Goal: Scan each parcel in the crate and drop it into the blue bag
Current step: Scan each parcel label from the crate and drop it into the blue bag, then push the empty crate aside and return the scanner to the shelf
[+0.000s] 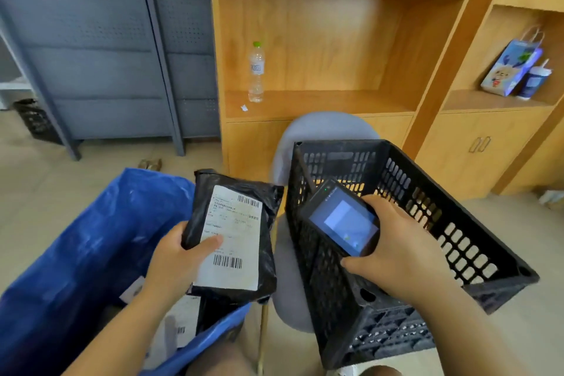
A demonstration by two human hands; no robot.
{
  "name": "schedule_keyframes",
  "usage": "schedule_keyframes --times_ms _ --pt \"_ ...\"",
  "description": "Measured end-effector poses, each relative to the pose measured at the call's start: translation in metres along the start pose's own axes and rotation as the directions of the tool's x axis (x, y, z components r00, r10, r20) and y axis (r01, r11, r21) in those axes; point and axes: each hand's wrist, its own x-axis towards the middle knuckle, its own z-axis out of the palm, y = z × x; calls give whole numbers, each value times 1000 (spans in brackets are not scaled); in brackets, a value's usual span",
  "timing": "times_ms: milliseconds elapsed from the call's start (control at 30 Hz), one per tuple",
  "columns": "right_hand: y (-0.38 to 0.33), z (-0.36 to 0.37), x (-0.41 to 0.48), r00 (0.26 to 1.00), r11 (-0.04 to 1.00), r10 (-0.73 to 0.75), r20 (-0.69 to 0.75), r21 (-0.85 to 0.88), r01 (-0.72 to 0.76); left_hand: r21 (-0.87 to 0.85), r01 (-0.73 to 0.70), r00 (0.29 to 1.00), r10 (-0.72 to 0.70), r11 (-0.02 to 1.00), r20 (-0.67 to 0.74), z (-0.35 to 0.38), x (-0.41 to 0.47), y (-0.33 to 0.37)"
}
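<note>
My left hand [175, 256] grips a black plastic parcel [241, 192] with a white barcode label, thumb on the label, holding it above the right edge of the open blue bag [76, 247]. Inside the bag lie other parcels [175, 327] with white labels. My right hand [399, 249] holds a dark handheld scanner [341, 217], its screen lit, over the black plastic crate [442, 223]. The crate rests on a grey chair [323, 128]; I see no parcels in the part of its inside that shows.
A wooden shelf unit [335, 40] stands behind the chair with a clear water bottle [256, 73], a gift bag [509, 67] and a cup [532, 82]. Grey metal racks [100, 49] fill the left. A second black crate [35, 119] sits on the floor far left.
</note>
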Motion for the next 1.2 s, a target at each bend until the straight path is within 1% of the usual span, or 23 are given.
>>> schedule_keyframes --times_ms 67,133,200,233,300,367,500,600,733,833,933,1100,1200 --pt "-7 8 3 999 1000 -26 20 -4 26 69 46 994 -39 997 -101 -20 -1 -21" --pt "-14 15 5 998 998 -61 33 -13 62 159 109 986 -87 981 -142 -38 5 -41" --pt "-20 20 8 996 996 -85 38 -11 85 313 191 981 -166 930 -105 -55 13 -58" --pt "-22 22 9 995 996 -93 41 -10 93 412 214 977 -199 886 -80 -62 17 -66" --pt "-25 26 11 994 995 -102 50 -15 103 581 221 970 -239 783 -47 -72 24 -77" --pt "-25 27 12 994 995 -93 62 -15 94 666 221 961 -275 712 -25 -74 27 -83" --pt "-17 22 18 993 998 -60 103 -28 63 717 189 947 -317 671 46 -57 30 -79" --pt "-5 14 28 991 997 -34 130 -58 41 722 147 941 -321 676 109 -37 32 -61" --pt "23 -1 51 988 994 -10 153 -109 27 694 47 947 -252 718 197 -4 46 -29" --pt "49 -11 74 985 994 4 171 -112 15 712 -45 951 -187 700 244 25 61 -5" --pt "77 -17 100 985 989 15 173 -151 11 699 -92 947 -156 710 282 57 80 18" --pt "118 -24 138 982 978 53 179 -210 -15 694 -209 915 -113 689 388 105 113 47" --pt "134 -33 154 968 973 100 229 -226 -47 718 -252 904 -108 649 415 130 128 65"
